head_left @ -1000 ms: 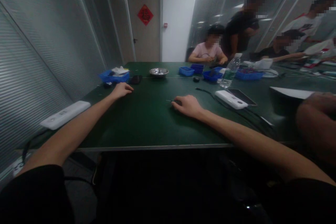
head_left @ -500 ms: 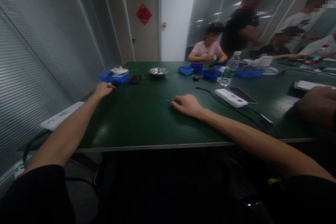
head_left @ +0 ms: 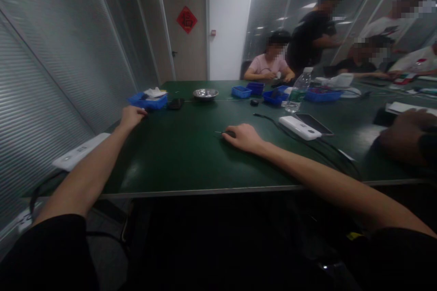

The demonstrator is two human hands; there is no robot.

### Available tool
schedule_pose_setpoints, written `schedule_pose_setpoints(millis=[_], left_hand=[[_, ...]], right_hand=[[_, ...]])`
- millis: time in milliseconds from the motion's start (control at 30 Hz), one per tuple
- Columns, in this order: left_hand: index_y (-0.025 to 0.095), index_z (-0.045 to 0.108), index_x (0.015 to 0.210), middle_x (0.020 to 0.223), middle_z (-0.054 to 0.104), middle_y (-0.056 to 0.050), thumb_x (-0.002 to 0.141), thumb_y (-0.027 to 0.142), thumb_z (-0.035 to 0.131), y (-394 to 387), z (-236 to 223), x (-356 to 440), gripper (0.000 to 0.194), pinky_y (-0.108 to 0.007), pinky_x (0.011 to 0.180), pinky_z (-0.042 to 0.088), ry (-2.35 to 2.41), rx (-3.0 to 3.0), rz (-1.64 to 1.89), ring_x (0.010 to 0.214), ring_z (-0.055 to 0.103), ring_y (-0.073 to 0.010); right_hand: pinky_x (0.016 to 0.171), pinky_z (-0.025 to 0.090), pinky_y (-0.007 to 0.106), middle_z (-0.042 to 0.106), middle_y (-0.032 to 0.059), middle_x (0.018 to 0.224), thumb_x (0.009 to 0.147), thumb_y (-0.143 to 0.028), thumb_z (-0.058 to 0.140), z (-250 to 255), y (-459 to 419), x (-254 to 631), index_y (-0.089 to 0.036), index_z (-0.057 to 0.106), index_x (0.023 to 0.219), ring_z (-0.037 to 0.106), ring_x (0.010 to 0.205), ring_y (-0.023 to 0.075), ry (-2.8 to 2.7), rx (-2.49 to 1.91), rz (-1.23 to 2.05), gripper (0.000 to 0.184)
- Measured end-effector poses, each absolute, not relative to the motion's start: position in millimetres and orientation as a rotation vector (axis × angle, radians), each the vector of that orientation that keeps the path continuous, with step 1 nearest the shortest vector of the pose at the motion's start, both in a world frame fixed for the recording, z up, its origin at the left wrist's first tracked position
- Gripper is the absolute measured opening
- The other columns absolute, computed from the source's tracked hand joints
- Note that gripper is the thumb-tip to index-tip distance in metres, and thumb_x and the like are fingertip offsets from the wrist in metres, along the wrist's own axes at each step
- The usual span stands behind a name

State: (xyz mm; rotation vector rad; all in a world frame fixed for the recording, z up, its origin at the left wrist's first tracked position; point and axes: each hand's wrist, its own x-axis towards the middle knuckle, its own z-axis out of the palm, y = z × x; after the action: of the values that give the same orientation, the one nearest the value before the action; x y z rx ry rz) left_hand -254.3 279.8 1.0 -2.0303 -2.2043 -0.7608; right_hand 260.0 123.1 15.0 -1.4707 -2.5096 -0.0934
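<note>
My right hand [head_left: 243, 137] rests on the green table [head_left: 177, 159], its fingers closed around the dark handle of a small screwdriver [head_left: 229, 133]. The tool's thin metal shaft points left, and most of the handle is covered by my hand. Farther left, my left hand [head_left: 132, 117] is at the table's left side, just in front of a blue tray [head_left: 155, 102] with white crumpled paper in it. Its fingers are bent together, and what they hold, if anything, is too dark to make out. A dark phone-like object [head_left: 176, 103] lies right of that tray.
A shiny metal bowl [head_left: 205, 95] stands at the back. To the right are blue bins [head_left: 241, 92], a water bottle [head_left: 299, 91], a white power bank [head_left: 299, 127] with cables and a phone [head_left: 314, 124]. Another person's hand [head_left: 406, 138] is at the right; several people are beyond.
My left hand has shifted very slightly. My right hand stays in place with the screwdriver. At the right, the other person's hand has moved a little left.
</note>
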Motion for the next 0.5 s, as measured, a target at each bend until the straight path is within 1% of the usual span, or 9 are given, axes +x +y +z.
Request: schedule_pose_setpoints(millis=[200,400,500], left_hand=[[0.015,0.079,0.11,0.102,0.08,-0.005,0.079,0.013,0.074,277.5,7.0,-252.8,0.031,-0.028,0.096,0.052,-2.415,-1.986,-0.969,0.102,0.072,-0.0204],[0.017,0.079,0.107,0.099,0.079,-0.006,0.073,0.014,0.078,272.1,12.6,-247.5,0.034,-0.031,0.096,0.054,-2.531,-1.938,-1.126,0.102,0.072,-0.0211],[0.019,0.079,0.107,0.1,0.079,-0.007,0.072,0.02,0.082,268.9,13.7,-247.4,0.035,-0.035,0.096,0.054,-2.521,-1.951,-1.046,0.103,0.072,-0.0241]], right_hand=[[0.066,0.04,0.029,0.076,0.0069,0.09,0.103,-0.057,0.041,13.7,124.0,260.7,-0.023,0.074,0.117,0.066,0.075,0.02,-2.509,-1.461,-0.115,0.049],[0.066,0.04,0.028,0.076,0.007,0.091,0.103,-0.057,0.042,15.6,124.2,260.8,-0.022,0.073,0.115,0.065,0.075,0.0192,-2.527,-1.458,-0.078,0.048],[0.066,0.039,0.028,0.076,0.0074,0.092,0.103,-0.056,0.042,16.3,123.5,260.1,-0.022,0.073,0.116,0.066,0.074,0.0189,-2.522,-1.457,-0.087,0.048]])
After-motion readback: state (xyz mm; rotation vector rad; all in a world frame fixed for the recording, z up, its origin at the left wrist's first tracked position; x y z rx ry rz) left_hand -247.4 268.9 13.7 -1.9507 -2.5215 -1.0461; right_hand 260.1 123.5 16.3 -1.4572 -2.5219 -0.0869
